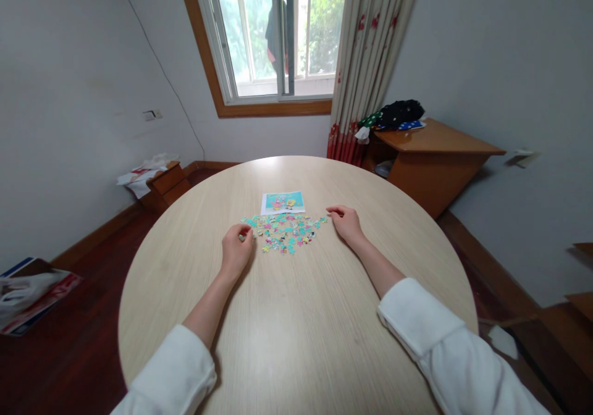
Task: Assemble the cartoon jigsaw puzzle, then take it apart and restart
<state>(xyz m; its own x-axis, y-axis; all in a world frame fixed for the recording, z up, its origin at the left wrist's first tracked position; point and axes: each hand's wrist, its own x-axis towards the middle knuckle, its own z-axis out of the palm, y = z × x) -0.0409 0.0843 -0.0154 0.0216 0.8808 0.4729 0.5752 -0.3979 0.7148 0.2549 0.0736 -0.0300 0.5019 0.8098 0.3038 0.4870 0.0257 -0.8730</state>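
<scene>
Small jigsaw puzzle pieces [288, 233], mostly turquoise with bits of pink and yellow, lie loose in a spread on the table. Just beyond them rests a flat printed picture [284, 202] with pink and yellow cartoon figures on turquoise. At the left edge of the spread, my left hand [237, 246] is closed, its fingers curled toward the thumb. Bits of colour show by those fingers, but whether a piece is gripped is too small to tell. My right hand [345, 222] rests right of the pieces, fingers loosely stretched leftward, with nothing visible in it.
The round, pale wooden table [287, 322] fills the middle. Behind it are a window [282, 32] and a patterned curtain [370, 44]. A brown desk [440, 140] with cloths stands back right, a small wooden cabinet [169, 183] at left.
</scene>
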